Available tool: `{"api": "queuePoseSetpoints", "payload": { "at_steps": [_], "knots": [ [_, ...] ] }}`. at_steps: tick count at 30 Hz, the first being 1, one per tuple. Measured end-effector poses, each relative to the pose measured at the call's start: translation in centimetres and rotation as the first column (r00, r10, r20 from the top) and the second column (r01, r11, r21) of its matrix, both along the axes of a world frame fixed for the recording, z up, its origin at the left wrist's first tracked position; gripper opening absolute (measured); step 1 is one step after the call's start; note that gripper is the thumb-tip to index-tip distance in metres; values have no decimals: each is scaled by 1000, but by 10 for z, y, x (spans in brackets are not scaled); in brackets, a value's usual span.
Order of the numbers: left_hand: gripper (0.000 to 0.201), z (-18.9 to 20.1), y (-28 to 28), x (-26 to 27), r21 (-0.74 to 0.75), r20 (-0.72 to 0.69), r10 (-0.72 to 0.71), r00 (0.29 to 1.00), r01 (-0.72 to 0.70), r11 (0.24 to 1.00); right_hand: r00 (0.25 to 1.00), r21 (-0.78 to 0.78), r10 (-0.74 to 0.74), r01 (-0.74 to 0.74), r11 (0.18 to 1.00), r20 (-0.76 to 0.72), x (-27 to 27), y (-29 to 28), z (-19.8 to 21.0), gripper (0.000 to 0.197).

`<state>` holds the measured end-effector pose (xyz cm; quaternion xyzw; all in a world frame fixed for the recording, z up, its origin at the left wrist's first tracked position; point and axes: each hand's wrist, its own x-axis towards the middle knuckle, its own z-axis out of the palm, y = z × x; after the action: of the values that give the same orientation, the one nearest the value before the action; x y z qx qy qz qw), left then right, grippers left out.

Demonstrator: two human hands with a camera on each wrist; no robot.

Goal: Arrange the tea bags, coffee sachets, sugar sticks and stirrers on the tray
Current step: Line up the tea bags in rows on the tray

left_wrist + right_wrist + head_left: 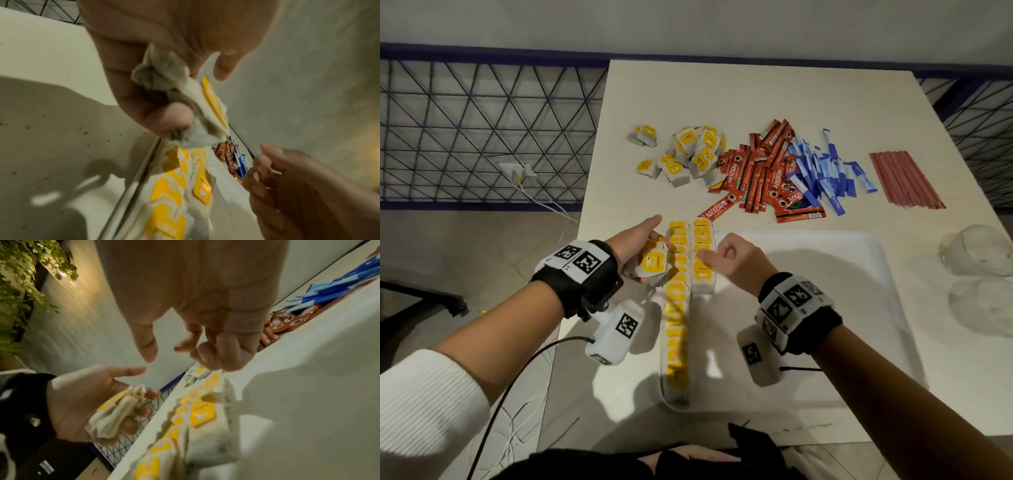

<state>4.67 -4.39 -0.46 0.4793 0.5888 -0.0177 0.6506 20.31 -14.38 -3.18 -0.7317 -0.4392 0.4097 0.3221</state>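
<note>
A white tray [808, 308] lies on the table in front of me. Along its left side run two rows of yellow-tagged tea bags, a long one [676, 308] and a shorter one [702, 253]. My left hand [640, 246] hovers at the tray's left edge and grips a small bunch of tea bags [654, 263], also seen in the left wrist view [185, 100]. My right hand [726, 257] hangs just over the shorter row, fingers curled, thumb out, holding nothing [195, 345]. Further back lie loose tea bags [688, 154], red coffee sachets [760, 174], blue sugar sticks [825, 171] and red stirrers [904, 180].
Two clear cups [977, 255] [983, 305] stand right of the tray. The table's left edge [585, 205] drops to the floor beside a blue wire fence [482, 130]. A cable [517, 377] trails from my left wrist.
</note>
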Motion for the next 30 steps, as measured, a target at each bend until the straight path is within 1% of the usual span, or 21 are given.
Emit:
{"api": "queuePoseSetpoints", "payload": {
  "at_steps": [1, 3, 5, 7, 10, 13, 15, 19, 23, 26, 30],
  "knots": [
    [53, 2, -1, -1, -27, 35, 33, 999, -32, 999, 999, -14, 12, -12, 1000, -34, -3, 3, 4, 39],
    [51, 4, -3, -3, -62, 97, 95, 991, -89, 994, 995, -97, 55, -63, 993, -81, -13, 9, 13, 36],
    [45, 7, -5, -5, -88, 158, 145, 977, -132, 987, 991, -160, 89, -104, 982, -96, -26, 15, 18, 34],
    [38, 10, -7, -8, -102, 225, 194, 955, -175, 979, 992, -164, 86, -100, 981, -93, -38, 18, 20, 32],
    [31, 13, -9, -14, -141, 325, 244, 914, -208, 968, 993, -125, 35, -48, 991, -110, -48, 22, 27, 28],
    [27, 15, -6, -23, -200, 393, 290, 872, -226, 953, 972, -86, -61, 42, 995, -226, -52, 26, 39, 25],
    [23, 16, -4, -28, -198, 416, 301, 858, -238, 951, 951, -53, -94, 82, 995, -295, -54, 27, 45, 23],
    [22, 12, -4, -37, -228, 423, 309, 852, -230, 946, 954, 3, -90, 95, 995, -287, -58, 25, 51, 20],
    [24, 3, -3, -46, -175, 324, 240, 915, -191, 966, 943, 41, -117, 137, 990, -310, -56, 23, 55, 21],
    [23, -1, -4, -50, -154, 268, 196, 943, -159, 975, 959, 45, -114, 130, 990, -260, -50, 16, 55, 20],
    [20, 1, -5, -52, -147, 284, 177, 942, -140, 979, 980, 17, -95, 100, 995, -176, -42, 7, 55, 20]
  ]
}}
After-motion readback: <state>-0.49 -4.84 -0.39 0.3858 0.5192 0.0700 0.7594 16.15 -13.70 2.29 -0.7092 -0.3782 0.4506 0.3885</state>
